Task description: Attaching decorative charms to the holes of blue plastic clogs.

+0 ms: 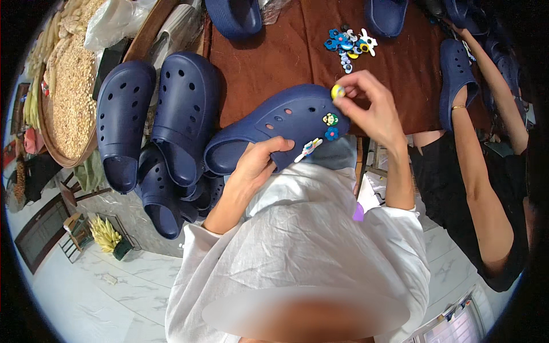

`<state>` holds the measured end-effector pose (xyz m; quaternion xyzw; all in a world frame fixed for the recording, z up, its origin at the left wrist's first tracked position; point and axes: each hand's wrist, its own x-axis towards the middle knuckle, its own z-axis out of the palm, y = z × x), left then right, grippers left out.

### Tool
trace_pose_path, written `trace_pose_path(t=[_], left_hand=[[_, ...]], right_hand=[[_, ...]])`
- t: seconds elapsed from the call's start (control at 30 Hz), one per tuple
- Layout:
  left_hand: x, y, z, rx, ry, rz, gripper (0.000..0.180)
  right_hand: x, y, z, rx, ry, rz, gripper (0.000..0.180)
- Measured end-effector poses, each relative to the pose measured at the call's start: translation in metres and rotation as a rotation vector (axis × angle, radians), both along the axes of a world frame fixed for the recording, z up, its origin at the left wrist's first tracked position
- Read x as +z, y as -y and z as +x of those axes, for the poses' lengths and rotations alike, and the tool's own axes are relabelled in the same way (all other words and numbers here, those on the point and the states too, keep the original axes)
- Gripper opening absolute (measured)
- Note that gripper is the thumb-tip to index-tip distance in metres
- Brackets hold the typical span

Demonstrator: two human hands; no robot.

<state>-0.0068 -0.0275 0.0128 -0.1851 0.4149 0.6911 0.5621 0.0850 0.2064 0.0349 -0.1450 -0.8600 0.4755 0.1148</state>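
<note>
A navy clog (257, 128) with round vent holes lies tilted over the near edge of the brown cloth. My left hand (254, 166) grips its side strap, thumb on top. On its toe sit a green-and-yellow figure charm (330, 119), a blue flower charm (331, 134) and a white, long-shaped charm (309, 150). My right hand (372, 106) pinches a small yellow round charm (338, 91) between thumb and fingers, just beside the toe's far end. Beyond it on the cloth is a loose pile of charms (349, 43) in blue, white, yellow and black.
Several navy clogs (126, 120) are stacked at the left, by a round tray of pale grains (71, 114). More clogs lie along the cloth's (280, 57) far edge. At the right, a co-worker's arm (474, 171) reaches into another clog (456, 74).
</note>
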Motion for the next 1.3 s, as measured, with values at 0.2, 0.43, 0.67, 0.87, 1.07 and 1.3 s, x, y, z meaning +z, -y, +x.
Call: trace_pose_path(t=[0.2, 0.43, 0.67, 0.87, 1.07, 1.3], left_hand=[[0.016, -0.004, 0.003, -0.016, -0.016, -0.026, 0.036], [0.03, -0.004, 0.008, -0.032, -0.042, 0.033, 0.036], [0.021, -0.001, 0.015, -0.079, -0.127, 0.025, 0.042], [0.024, -0.003, 0.023, -0.138, -0.286, 0.016, 0.042], [0.025, -0.004, 0.037, -0.186, -0.528, -0.055, 0.04], [0.026, -0.001, 0.034, -0.215, -0.559, -0.045, 0.04]], right_hand=[[0.006, 0.024, 0.003, 0.123, 0.049, 0.054, 0.024], [0.008, 0.027, 0.008, 0.145, 0.038, 0.018, 0.027], [0.01, 0.03, 0.013, 0.129, 0.02, 0.137, 0.022], [0.012, 0.035, 0.014, 0.102, 0.025, 0.194, 0.023], [0.016, 0.043, 0.014, 0.064, 0.05, 0.17, 0.022], [0.01, 0.036, 0.014, 0.018, 0.136, -0.129, 0.021]])
